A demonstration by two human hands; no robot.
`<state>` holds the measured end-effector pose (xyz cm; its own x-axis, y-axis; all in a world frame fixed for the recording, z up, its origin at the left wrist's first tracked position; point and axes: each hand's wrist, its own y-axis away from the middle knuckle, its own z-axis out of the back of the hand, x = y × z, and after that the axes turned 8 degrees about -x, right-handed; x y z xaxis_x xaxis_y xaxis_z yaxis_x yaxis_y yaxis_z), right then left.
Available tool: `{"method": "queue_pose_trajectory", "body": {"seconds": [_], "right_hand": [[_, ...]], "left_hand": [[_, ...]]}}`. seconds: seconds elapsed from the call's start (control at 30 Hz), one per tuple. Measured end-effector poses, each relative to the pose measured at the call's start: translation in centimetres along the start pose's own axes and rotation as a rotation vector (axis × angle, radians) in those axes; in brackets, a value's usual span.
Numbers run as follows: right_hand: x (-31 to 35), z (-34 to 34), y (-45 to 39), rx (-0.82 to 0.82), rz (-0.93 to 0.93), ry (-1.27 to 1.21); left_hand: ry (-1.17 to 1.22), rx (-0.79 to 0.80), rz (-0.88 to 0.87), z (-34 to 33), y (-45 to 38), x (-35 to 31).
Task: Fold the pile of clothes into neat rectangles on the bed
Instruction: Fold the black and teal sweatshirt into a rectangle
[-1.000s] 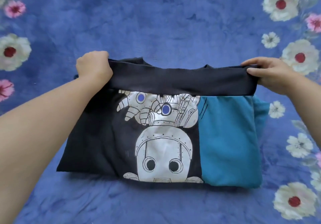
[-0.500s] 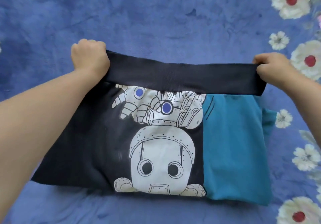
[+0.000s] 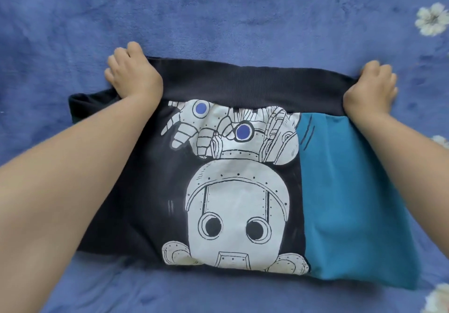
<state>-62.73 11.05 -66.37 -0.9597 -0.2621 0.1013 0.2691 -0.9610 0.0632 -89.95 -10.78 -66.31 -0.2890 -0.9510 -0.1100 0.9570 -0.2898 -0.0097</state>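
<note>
A dark navy shirt [image 3: 136, 210] with a white robot print [image 3: 235, 213] and a teal panel [image 3: 345, 191] lies folded in half on the bed. Its ribbed dark hem band [image 3: 255, 86] runs along the far edge. My left hand [image 3: 132, 74] grips the band's left end with curled fingers. My right hand [image 3: 370, 85] grips the band's right end. Both hands sit low against the blanket at the far edge of the shirt. A dark piece of the shirt [image 3: 80, 103] sticks out to the left beneath my left wrist.
The bed is covered by a blue plush blanket [image 3: 218, 16] with white flowers [image 3: 432, 19] printed along the right side. No other clothes are in view.
Both hands carried the hem band away from me and lowered it to the blanket. The camera has come closer, so the shirt looks larger.
</note>
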Motion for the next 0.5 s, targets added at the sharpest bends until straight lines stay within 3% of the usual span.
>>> {"method": "queue_pose_trajectory", "body": {"seconds": [0.13,0.23,0.4,0.5], "right_hand": [[-0.6,1.0,-0.7,0.103,-0.002,-0.084],[-2.0,2.5,0.7,0.161,0.029,-0.228],[-5.7,4.5,8.4,0.079,0.141,-0.314],[-9.0,5.6,13.6,0.008,0.042,-0.299]], "left_hand": [[0.16,0.071,-0.065,1.5,1.1,0.4],[0.122,0.065,-0.214,2.9,4.6,1.3],[0.182,0.095,-0.569,4.0,13.2,2.6],[0.137,0.125,-0.746,5.0,19.2,2.9]]}}
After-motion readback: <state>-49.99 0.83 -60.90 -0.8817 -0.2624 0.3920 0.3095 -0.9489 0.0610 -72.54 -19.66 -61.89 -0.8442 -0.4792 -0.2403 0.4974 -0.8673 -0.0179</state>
